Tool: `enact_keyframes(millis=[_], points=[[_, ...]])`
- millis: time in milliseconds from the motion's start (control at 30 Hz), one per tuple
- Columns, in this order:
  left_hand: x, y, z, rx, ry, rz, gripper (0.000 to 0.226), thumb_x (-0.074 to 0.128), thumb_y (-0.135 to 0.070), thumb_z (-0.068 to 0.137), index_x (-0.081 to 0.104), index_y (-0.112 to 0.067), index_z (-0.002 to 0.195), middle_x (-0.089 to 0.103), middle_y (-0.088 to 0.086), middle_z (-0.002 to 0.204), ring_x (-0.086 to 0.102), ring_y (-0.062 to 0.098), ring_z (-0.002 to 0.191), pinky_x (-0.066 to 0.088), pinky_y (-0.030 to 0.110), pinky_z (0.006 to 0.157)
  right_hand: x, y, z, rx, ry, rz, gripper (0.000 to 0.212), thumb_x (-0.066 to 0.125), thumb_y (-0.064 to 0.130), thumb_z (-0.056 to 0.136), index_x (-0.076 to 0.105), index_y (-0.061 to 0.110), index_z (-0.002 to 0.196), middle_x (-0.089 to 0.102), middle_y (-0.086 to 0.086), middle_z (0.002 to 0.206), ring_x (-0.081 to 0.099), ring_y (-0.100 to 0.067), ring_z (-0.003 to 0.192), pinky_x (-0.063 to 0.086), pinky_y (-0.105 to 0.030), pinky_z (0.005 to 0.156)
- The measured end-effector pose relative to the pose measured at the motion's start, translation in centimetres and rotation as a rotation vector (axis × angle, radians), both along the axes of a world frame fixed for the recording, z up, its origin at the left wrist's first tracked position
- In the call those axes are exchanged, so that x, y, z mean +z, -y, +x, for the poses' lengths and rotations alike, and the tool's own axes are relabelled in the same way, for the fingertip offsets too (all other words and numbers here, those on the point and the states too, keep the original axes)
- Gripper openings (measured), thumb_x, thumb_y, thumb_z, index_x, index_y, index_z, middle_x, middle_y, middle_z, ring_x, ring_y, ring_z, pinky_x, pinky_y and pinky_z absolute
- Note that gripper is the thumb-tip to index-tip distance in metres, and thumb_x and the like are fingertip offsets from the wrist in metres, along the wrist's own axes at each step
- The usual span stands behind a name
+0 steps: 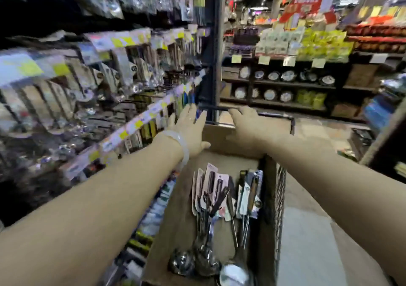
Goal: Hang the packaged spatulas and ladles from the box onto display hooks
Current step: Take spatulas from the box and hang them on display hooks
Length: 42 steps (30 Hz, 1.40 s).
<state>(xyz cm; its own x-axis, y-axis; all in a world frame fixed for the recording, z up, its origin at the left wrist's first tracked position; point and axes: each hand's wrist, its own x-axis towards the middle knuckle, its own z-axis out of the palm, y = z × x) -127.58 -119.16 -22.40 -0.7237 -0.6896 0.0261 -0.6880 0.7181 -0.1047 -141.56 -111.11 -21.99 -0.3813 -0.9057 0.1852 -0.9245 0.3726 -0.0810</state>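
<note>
The packaged ladles and spatulas (pixel 222 208) are still lying in the cardboard box (pixel 175 230) at six o'clock, a fair bundle of them, so most of the hanging is, by my reading, still waiting to be done. Neither hand is holding a package: the left hand (pixel 189 129) is reaching toward eleven o'clock with fingers straight and slightly apart, while the right hand (pixel 248 127) is resting on the cart bar (pixel 274 114) at twelve o'clock, its fingertips hidden. Utensil packs are crowding the display hooks (pixel 87 83) at nine o'clock.
</note>
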Motion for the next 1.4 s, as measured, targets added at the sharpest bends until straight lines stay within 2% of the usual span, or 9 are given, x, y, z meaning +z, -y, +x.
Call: enact_keyframes(millis=[267, 467, 600, 733, 967, 1067, 1167, 1300, 1400], points=[[-16.2, -1.9, -2.8, -0.012, 0.135, 0.357, 0.087, 0.048, -0.046, 0.090, -0.009, -0.019, 0.149, -0.017, 0.007, 0.157, -0.016, 0.022, 0.145, 0.001, 0.046, 0.117, -17.0, -1.0, -2.5, -0.119, 0.378, 0.287, 0.055, 0.057, 0.029, 0.087, 0.035, 0.006, 0.132, 0.039, -0.019, 0.135, 0.038, -0.037, 0.125, 0.038, -0.040, 0.100], [-25.6, -2.4, -3.6, -0.110, 0.254, 0.544, 0.082, 0.046, -0.045, 0.091, -0.004, -0.018, 0.149, -0.011, 0.009, 0.158, -0.010, 0.024, 0.146, 0.005, 0.043, 0.120, -28.2, -2.5, -1.4, -0.403, 0.726, 0.423, 0.046, 0.054, 0.020, 0.086, 0.039, 0.007, 0.128, 0.041, -0.020, 0.134, 0.044, -0.039, 0.123, 0.041, -0.039, 0.099], [-30.4, -2.1, -5.1, -0.173, 0.258, 0.646, 0.079, 0.046, -0.040, 0.091, -0.001, -0.017, 0.150, -0.007, 0.009, 0.159, -0.006, 0.024, 0.147, 0.009, 0.041, 0.120, -32.7, -3.2, -1.6, -0.639, 0.886, 0.350, 0.053, 0.060, 0.028, 0.084, 0.039, 0.005, 0.127, 0.046, -0.019, 0.132, 0.046, -0.037, 0.122, 0.041, -0.039, 0.101], [-33.5, -2.0, -6.5, -0.195, 0.156, 0.757, 0.072, 0.049, -0.032, 0.092, 0.009, -0.017, 0.149, -0.001, 0.007, 0.159, 0.002, 0.024, 0.147, 0.010, 0.040, 0.120, -35.3, -3.0, -2.4, -0.864, 0.951, 0.203, 0.042, 0.058, 0.023, 0.088, 0.040, 0.001, 0.119, 0.052, -0.020, 0.125, 0.052, -0.037, 0.116, 0.044, -0.039, 0.093], [-35.5, -1.3, -8.4, -0.169, 0.073, 0.885, 0.057, 0.048, -0.021, 0.094, 0.025, -0.014, 0.146, 0.022, 0.010, 0.154, 0.015, 0.025, 0.144, 0.019, 0.035, 0.116, -38.0, -2.4, -3.3, -0.973, 0.922, 0.105, 0.026, 0.053, 0.022, 0.092, 0.056, 0.003, 0.109, 0.063, -0.015, 0.114, 0.058, -0.032, 0.108, 0.045, -0.031, 0.083], [-35.8, -1.1, -8.9, -0.145, 0.049, 0.968, 0.048, 0.045, -0.015, 0.095, 0.035, -0.012, 0.141, 0.032, 0.013, 0.149, 0.031, 0.025, 0.137, 0.027, 0.029, 0.110, -38.1, -2.4, -3.6, -0.986, 0.950, 0.063, 0.020, 0.053, 0.017, 0.091, 0.058, 0.001, 0.102, 0.065, -0.017, 0.105, 0.059, -0.032, 0.098, 0.043, -0.031, 0.074], [-35.5, -0.8, -9.3, -0.035, -0.094, 1.086, 0.038, 0.046, -0.017, 0.095, 0.048, -0.009, 0.132, 0.053, 0.013, 0.133, 0.051, 0.024, 0.122, 0.038, 0.026, 0.100, -37.6, -2.5, -3.3, -0.941, 0.949, 0.048, 0.014, 0.052, 0.016, 0.091, 0.057, 0.004, 0.097, 0.065, -0.018, 0.100, 0.060, -0.032, 0.094, 0.043, -0.030, 0.072], [-34.2, -0.4, -10.3, 0.217, -0.439, 1.318, 0.036, 0.053, -0.017, 0.092, 0.055, -0.004, 0.125, 0.061, 0.015, 0.123, 0.057, 0.025, 0.113, 0.040, 0.025, 0.095, -35.8, -2.0, -2.3, -0.758, 0.881, 0.009, 0.007, 0.052, 0.020, 0.090, 0.051, 0.015, 0.086, 0.066, -0.015, 0.098, 0.060, -0.033, 0.094, 0.044, -0.033, 0.074], [-33.1, -0.1, -10.7, 0.403, -0.650, 1.499, 0.027, 0.056, -0.014, 0.090, 0.062, 0.001, 0.113, 0.067, 0.011, 0.092, 0.059, 0.015, 0.075, 0.046, 0.018, 0.068, -34.0, -0.7, -1.7, -0.616, 0.857, -0.038, 0.014, 0.049, 0.022, 0.091, 0.058, 0.016, 0.100, 0.067, -0.011, 0.101, 0.060, -0.030, 0.095, 0.044, -0.032, 0.074]])
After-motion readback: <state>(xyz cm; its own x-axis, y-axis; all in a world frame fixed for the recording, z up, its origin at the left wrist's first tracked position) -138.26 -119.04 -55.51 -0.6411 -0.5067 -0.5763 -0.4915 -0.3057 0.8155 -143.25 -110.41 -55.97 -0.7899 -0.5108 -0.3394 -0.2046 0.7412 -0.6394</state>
